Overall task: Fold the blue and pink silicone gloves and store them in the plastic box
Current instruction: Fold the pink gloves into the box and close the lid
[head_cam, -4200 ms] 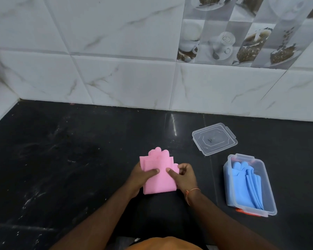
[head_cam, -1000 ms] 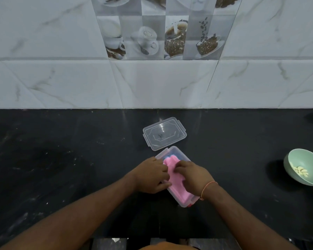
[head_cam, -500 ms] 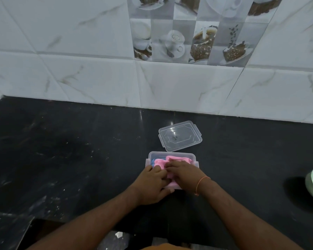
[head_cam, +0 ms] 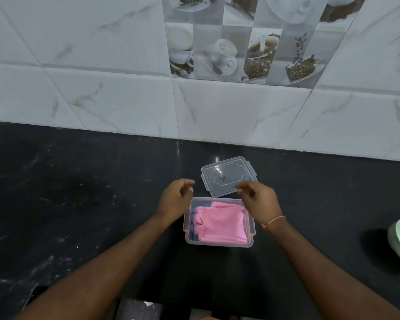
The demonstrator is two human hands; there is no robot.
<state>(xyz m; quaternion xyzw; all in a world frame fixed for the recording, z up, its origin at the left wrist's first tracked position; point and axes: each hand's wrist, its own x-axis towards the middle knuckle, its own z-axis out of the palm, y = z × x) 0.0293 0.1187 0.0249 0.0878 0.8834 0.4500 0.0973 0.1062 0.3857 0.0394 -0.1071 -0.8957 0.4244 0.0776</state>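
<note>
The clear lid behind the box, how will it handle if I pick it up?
The clear lid looks thin and see-through, so probably light and slightly bendy. It lies flat on the glossy black counter, so it may slide when nudged. Its edge tabs should give grip.

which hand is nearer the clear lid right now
Right. The right hand has fingertips overlapping the lid's near edge; the left hand hovers apart, off its left corner.

Viewpoint: a single head-worn camera is looking forward and down from above the person's forearms.
Facing: it is pointing at the black tabletop and tiled wall.
Distance: it is sitting close, at arm's reach.
</note>
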